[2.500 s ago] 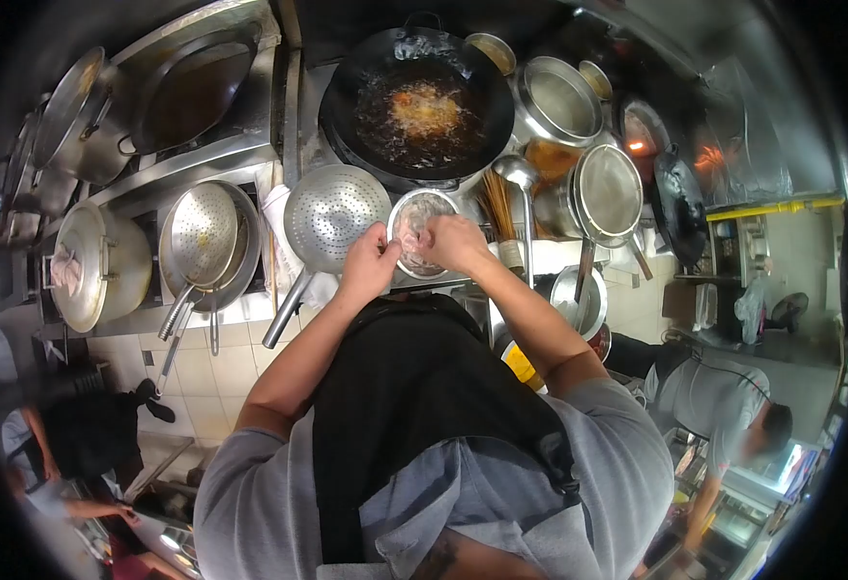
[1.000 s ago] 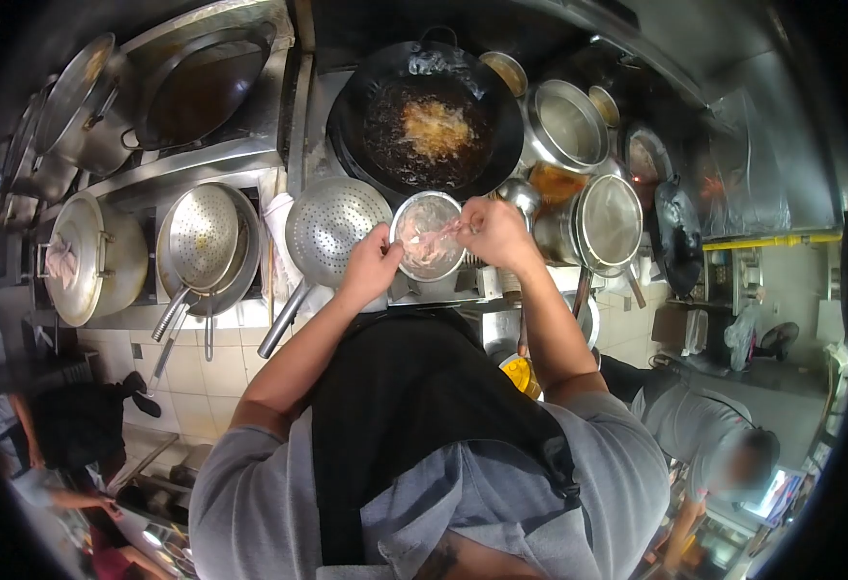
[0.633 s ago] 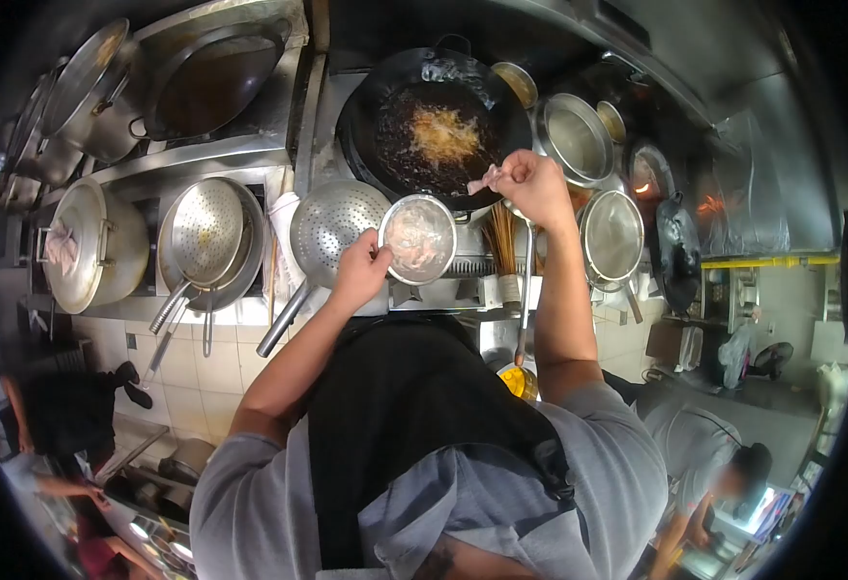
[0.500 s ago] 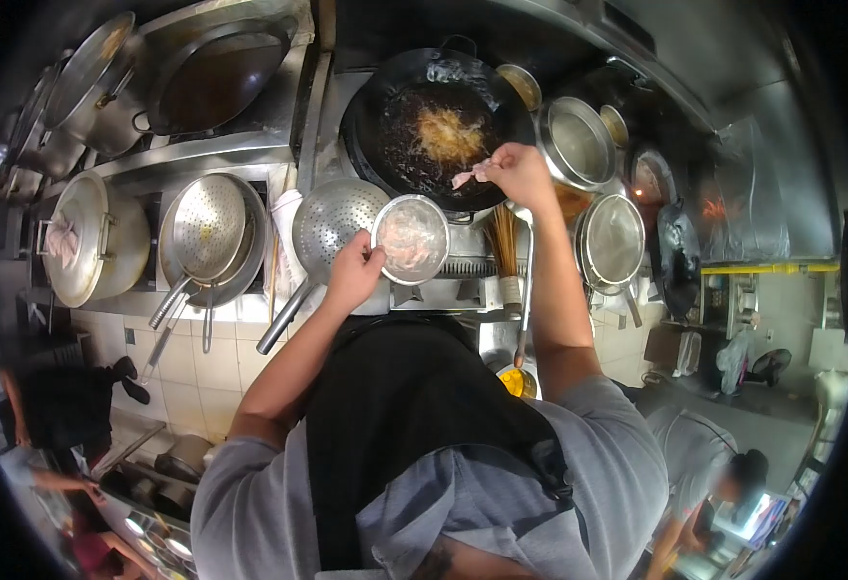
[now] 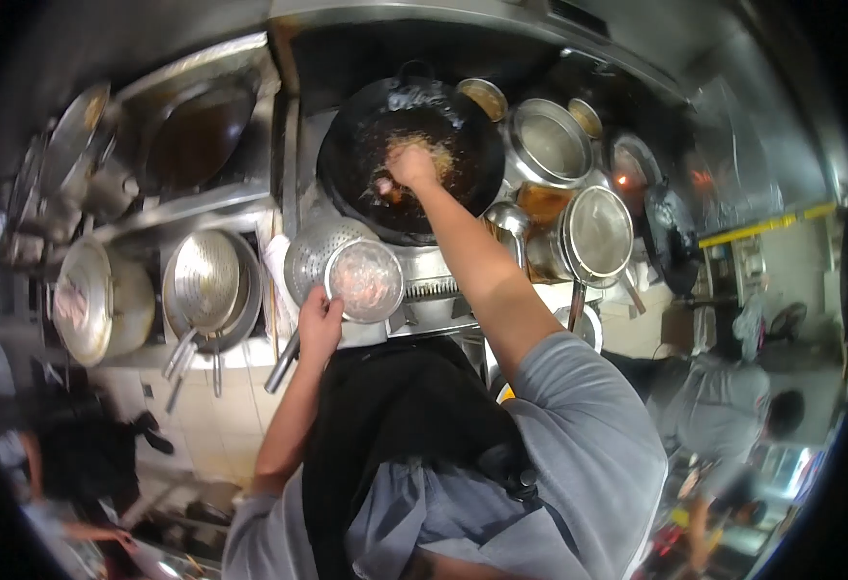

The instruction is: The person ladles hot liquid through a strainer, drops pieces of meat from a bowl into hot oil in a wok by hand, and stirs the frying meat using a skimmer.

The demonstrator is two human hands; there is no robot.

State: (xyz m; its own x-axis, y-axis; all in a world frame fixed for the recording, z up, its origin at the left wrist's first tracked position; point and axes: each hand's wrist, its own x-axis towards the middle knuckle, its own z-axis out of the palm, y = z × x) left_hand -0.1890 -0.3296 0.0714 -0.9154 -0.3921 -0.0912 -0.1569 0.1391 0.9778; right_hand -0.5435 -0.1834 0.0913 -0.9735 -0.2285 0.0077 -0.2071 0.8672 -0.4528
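Note:
My left hand grips the rim of a small metal bowl holding pale pink slices of raw meat. The bowl is tilted a little over a large perforated strainer. Above the black wok, my right hand is closed, its fingers pointing down-left. A pink slice of meat shows at the fingertips, though blur hides the exact grip. Under and beside that hand, pale golden food bubbles in dark oil.
Right of the wok are a ladle, a pot and a mesh sieve over another container. A lidded pot and a perforated skimmer on a pan sit to the left. A person in grey is behind at right.
My right hand has moved left and farther in over the wok, with the meat slice at its fingers. My left hand and the bowl have shifted down-left in view as the camera turned.

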